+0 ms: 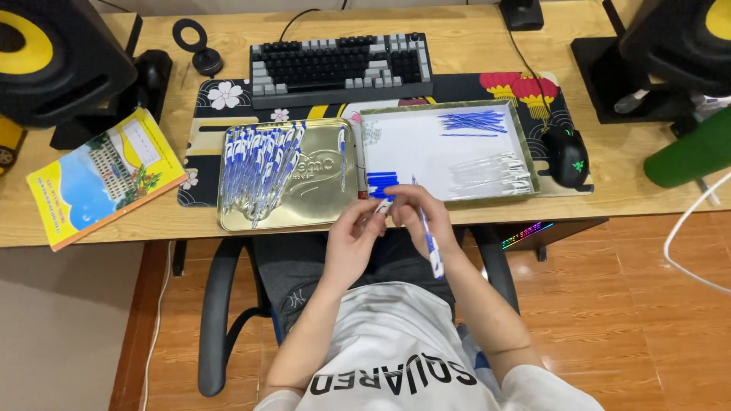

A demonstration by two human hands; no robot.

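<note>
Fingers: both hands pinch shut on one blue-and-white pen [428, 237] at the desk's [457, 46] front edge.
Right hand [421, 215]: grips the pen barrel, which slants down toward the lap.
Left hand [356, 232]: fingertips close on the pen's upper end, beside a small white piece.
Gold tray [320, 199]: holds a pile of assembled pens [259, 167], left of the hands.
White tray [457, 148]: holds blue refills [474, 120], blue caps [382, 183] and clear barrels [491, 173].
Behind: keyboard [341, 67]; mouse [566, 154] to the right.
</note>
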